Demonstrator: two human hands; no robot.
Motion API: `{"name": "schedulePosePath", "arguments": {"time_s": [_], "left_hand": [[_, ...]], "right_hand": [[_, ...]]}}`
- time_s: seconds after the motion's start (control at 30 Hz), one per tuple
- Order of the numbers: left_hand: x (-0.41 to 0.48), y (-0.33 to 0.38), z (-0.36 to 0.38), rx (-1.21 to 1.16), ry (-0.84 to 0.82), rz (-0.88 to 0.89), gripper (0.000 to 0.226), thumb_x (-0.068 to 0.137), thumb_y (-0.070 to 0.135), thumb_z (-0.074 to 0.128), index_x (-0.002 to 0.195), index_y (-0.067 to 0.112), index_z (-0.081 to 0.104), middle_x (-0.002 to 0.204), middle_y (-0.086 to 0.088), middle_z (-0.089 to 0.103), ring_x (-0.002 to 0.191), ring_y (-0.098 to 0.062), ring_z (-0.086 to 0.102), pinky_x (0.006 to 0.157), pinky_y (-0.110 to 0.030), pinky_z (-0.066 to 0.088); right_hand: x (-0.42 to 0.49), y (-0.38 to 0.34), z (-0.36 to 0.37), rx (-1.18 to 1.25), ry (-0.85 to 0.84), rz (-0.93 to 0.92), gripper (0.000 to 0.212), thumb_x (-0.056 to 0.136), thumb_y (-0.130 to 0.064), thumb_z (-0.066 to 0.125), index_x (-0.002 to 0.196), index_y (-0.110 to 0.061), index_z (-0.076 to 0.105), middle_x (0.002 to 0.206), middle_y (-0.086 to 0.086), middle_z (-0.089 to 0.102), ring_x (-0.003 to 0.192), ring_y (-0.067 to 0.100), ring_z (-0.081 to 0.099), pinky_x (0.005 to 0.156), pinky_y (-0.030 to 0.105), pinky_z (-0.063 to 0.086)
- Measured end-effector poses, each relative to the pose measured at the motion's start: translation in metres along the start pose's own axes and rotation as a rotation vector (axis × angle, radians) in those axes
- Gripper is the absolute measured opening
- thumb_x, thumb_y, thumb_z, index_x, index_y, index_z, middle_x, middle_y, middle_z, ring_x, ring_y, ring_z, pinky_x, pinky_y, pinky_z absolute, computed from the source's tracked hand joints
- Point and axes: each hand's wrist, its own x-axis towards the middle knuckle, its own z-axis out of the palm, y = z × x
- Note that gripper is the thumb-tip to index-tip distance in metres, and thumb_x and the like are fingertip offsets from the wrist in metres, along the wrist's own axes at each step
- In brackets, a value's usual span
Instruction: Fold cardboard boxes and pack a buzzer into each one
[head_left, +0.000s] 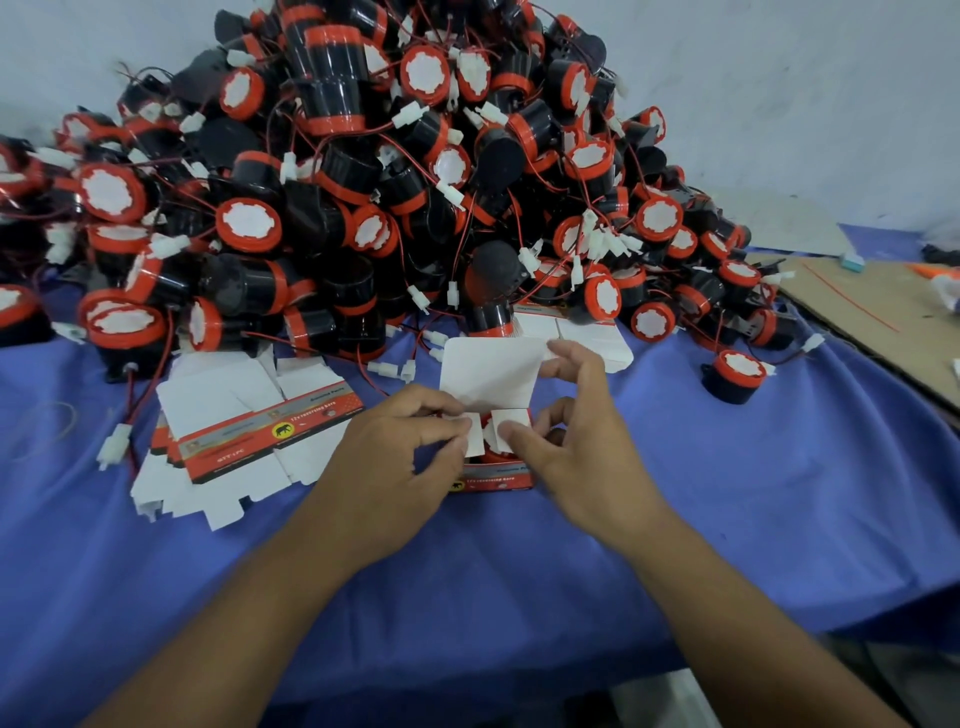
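A small red and grey printed box (493, 480) stands on the blue cloth in the middle. Its white top lid (488, 371) points up and away. A red and black buzzer (488, 428) shows between the two small white side flaps. My left hand (400, 452) pinches the left flap and holds the box's left side. My right hand (566, 441) presses the right flap down with its thumb, its fingers curled round the box's right side.
A huge heap of red and black buzzers (363, 182) with wires fills the back. A stack of flat unfolded boxes (244, 436) lies to the left. One lone buzzer (732, 374) sits right, near a cardboard sheet (872, 306).
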Motion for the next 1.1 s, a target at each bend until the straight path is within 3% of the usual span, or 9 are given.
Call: {"name": "schedulePosePath", "arguments": {"time_s": [0.1, 0.23, 0.3, 0.4, 0.53, 0.67, 0.8, 0.97, 1.1], "left_hand": [[-0.001, 0.002, 0.004, -0.061, 0.072, -0.067, 0.021, 0.088, 0.012, 0.072, 0.107, 0.021, 0.073, 0.110, 0.014, 0.064, 0.106, 0.003, 0.057, 0.088, -0.007, 0.042], [-0.003, 0.001, 0.004, -0.288, 0.112, -0.149, 0.059, 0.084, 0.013, 0.075, 0.124, 0.041, 0.041, 0.122, 0.014, 0.045, 0.114, 0.005, 0.055, 0.089, -0.012, 0.050], [-0.003, -0.001, 0.002, -0.189, 0.084, -0.056, 0.052, 0.089, 0.018, 0.070, 0.130, 0.040, 0.046, 0.125, 0.013, 0.043, 0.117, 0.000, 0.053, 0.091, -0.013, 0.048], [-0.003, -0.004, 0.000, -0.021, 0.047, 0.062, 0.034, 0.089, 0.023, 0.060, 0.123, 0.026, 0.063, 0.121, 0.011, 0.054, 0.114, -0.001, 0.052, 0.092, -0.009, 0.040], [-0.005, -0.008, 0.002, -0.001, -0.006, 0.061, 0.043, 0.094, 0.041, 0.057, 0.130, 0.020, 0.063, 0.127, 0.012, 0.060, 0.116, -0.002, 0.055, 0.097, -0.020, 0.045], [-0.007, -0.009, 0.001, -0.009, -0.043, 0.019, 0.059, 0.092, 0.062, 0.047, 0.134, 0.024, 0.061, 0.135, 0.016, 0.056, 0.125, 0.004, 0.049, 0.102, -0.011, 0.036], [-0.007, -0.009, -0.001, -0.051, -0.051, 0.009, 0.055, 0.090, 0.059, 0.053, 0.135, 0.027, 0.060, 0.135, 0.021, 0.054, 0.125, 0.011, 0.045, 0.103, -0.007, 0.034], [-0.006, -0.005, -0.003, -0.074, -0.037, -0.007, 0.046, 0.085, 0.042, 0.064, 0.130, 0.029, 0.064, 0.131, 0.020, 0.059, 0.123, 0.009, 0.050, 0.104, -0.019, 0.041], [-0.004, -0.006, -0.006, -0.073, -0.035, -0.018, 0.043, 0.086, 0.038, 0.061, 0.128, 0.031, 0.066, 0.131, 0.021, 0.059, 0.123, 0.010, 0.050, 0.105, -0.018, 0.041]], "right_hand": [[0.001, 0.001, -0.005, 0.019, -0.073, -0.057, 0.064, 0.093, -0.011, 0.071, 0.133, -0.046, 0.037, 0.103, -0.024, 0.061, 0.062, 0.017, 0.058, 0.049, 0.024, 0.051], [0.000, 0.008, -0.006, -0.063, -0.090, -0.102, 0.032, 0.097, -0.021, 0.067, 0.115, -0.043, 0.052, 0.069, -0.012, 0.057, 0.055, 0.008, 0.054, 0.051, 0.018, 0.043], [-0.002, 0.009, -0.007, -0.133, -0.085, -0.222, 0.018, 0.100, -0.029, 0.061, 0.118, -0.031, 0.059, 0.071, -0.017, 0.056, 0.062, 0.009, 0.057, 0.057, 0.016, 0.044], [-0.003, 0.009, -0.009, -0.210, -0.073, -0.346, 0.027, 0.106, -0.034, 0.046, 0.116, -0.018, 0.067, 0.094, -0.020, 0.064, 0.081, 0.003, 0.062, 0.070, 0.010, 0.044], [-0.002, 0.008, -0.012, -0.183, -0.107, -0.338, 0.029, 0.106, -0.035, 0.045, 0.114, -0.019, 0.068, 0.101, -0.010, 0.069, 0.091, 0.008, 0.065, 0.075, 0.019, 0.050], [-0.002, 0.007, -0.016, -0.152, -0.167, -0.271, 0.030, 0.102, -0.034, 0.054, 0.122, -0.017, 0.069, 0.115, -0.010, 0.069, 0.108, 0.011, 0.064, 0.088, 0.025, 0.054], [-0.003, 0.007, -0.021, -0.126, -0.241, -0.183, 0.032, 0.099, -0.033, 0.062, 0.129, -0.020, 0.065, 0.121, -0.013, 0.065, 0.112, 0.009, 0.062, 0.089, 0.025, 0.055], [-0.003, 0.007, -0.019, -0.140, -0.217, -0.215, 0.034, 0.094, -0.024, 0.069, 0.127, -0.014, 0.068, 0.124, -0.010, 0.064, 0.116, 0.002, 0.059, 0.093, 0.016, 0.048], [-0.001, 0.009, -0.016, -0.186, -0.229, -0.228, 0.036, 0.096, -0.028, 0.063, 0.130, -0.015, 0.068, 0.126, -0.005, 0.062, 0.112, 0.011, 0.061, 0.089, 0.023, 0.053]]}}
